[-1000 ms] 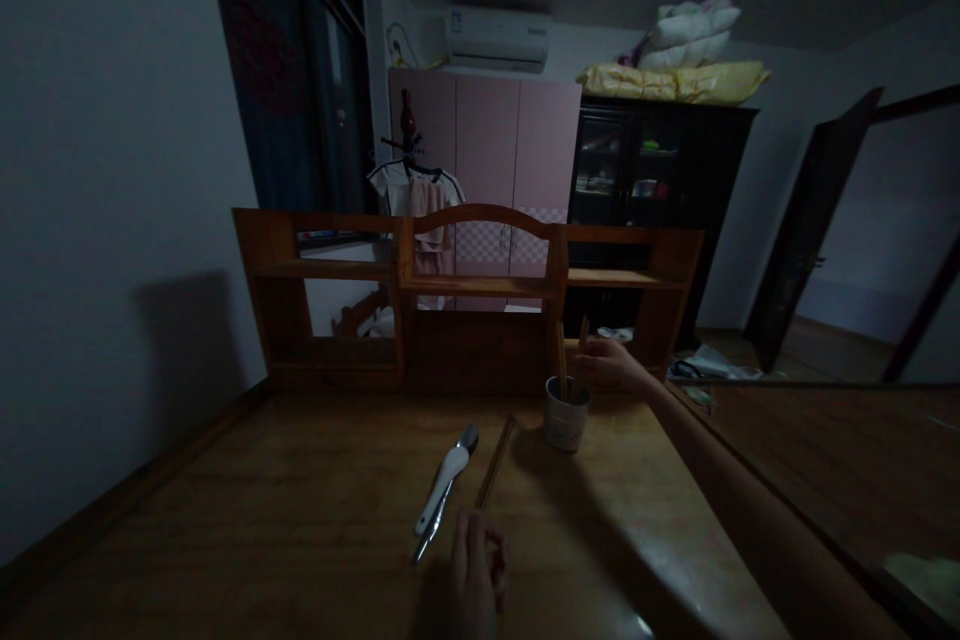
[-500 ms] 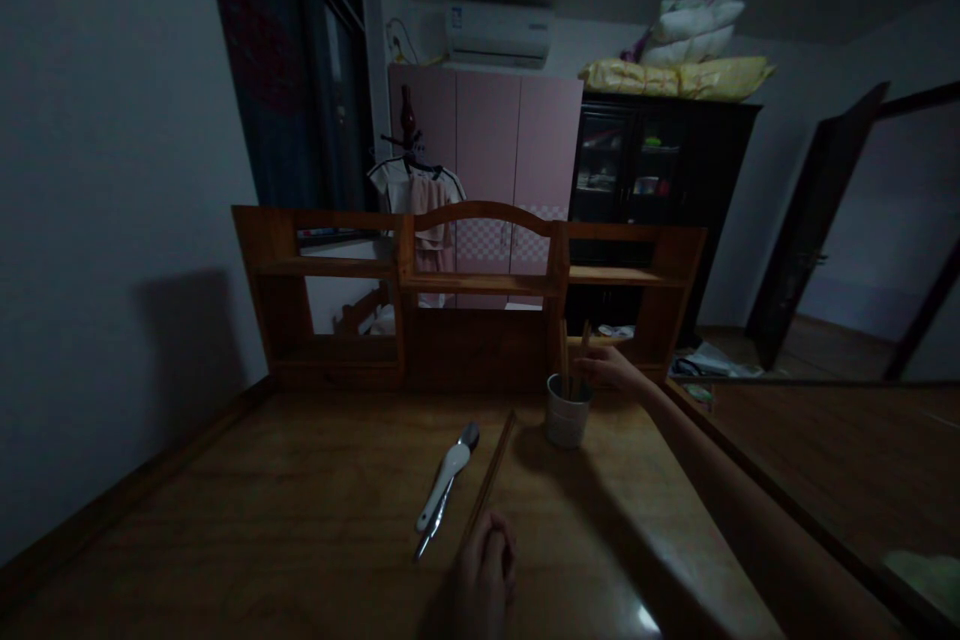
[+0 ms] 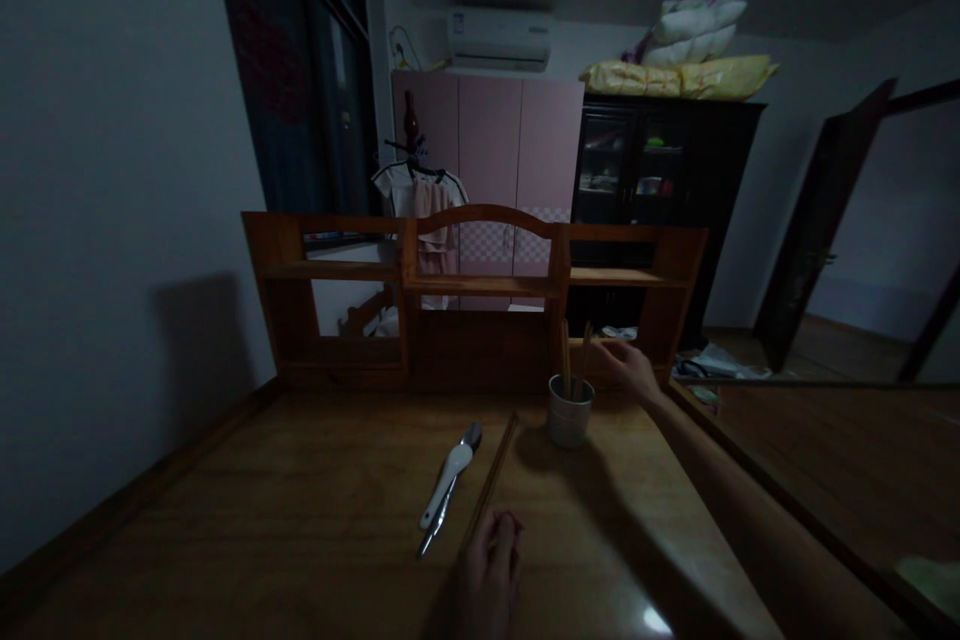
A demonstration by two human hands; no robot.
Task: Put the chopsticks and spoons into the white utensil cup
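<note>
The right hand (image 3: 630, 370), fingers loosely bent and seemingly empty, hovers just beside slim brown wooden chopsticks (image 3: 567, 360) standing in a pale round cup (image 3: 570, 418). The left hand (image 3: 491, 558) curls beside matching chopsticks (image 3: 496, 470) lying on a glossy wooden table (image 3: 322, 480); whether it grips them, I cannot tell. Left of these, a white spoon (image 3: 448, 482) overlaps a shiny metal spoon (image 3: 474, 435). The step in hand looks like filling the cup; the next move calls for a light pinch.

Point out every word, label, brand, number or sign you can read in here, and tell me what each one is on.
No text can be read in this dim view.
Air conditioner, sticker at its left end: too small to read.
Air conditioner, mark near its right end: too small to read.
Cup with the chopsticks: no legible writing.
</note>
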